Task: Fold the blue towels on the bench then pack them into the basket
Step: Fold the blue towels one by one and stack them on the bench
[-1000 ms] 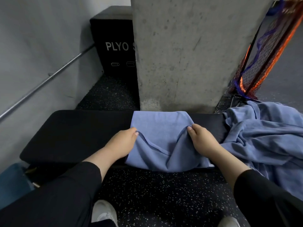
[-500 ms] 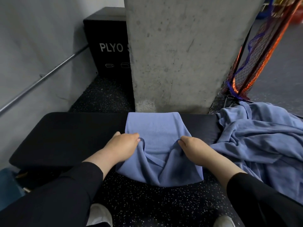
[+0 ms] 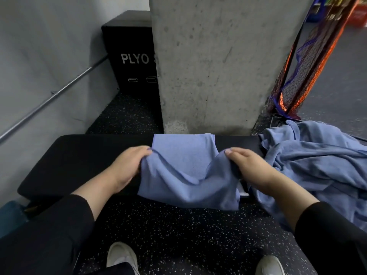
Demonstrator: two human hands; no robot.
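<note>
Head view: the blue towel (image 3: 186,171) is pinched at both edges by left hand (image 3: 127,165) and right hand (image 3: 248,167); its overhanging slack could be dragged off the bench (image 3: 79,155).

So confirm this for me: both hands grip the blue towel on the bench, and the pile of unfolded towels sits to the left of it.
Wrong side. In the head view the left hand and right hand do grip the blue towel on the bench, but the pile of unfolded towels sits to its right.
</note>
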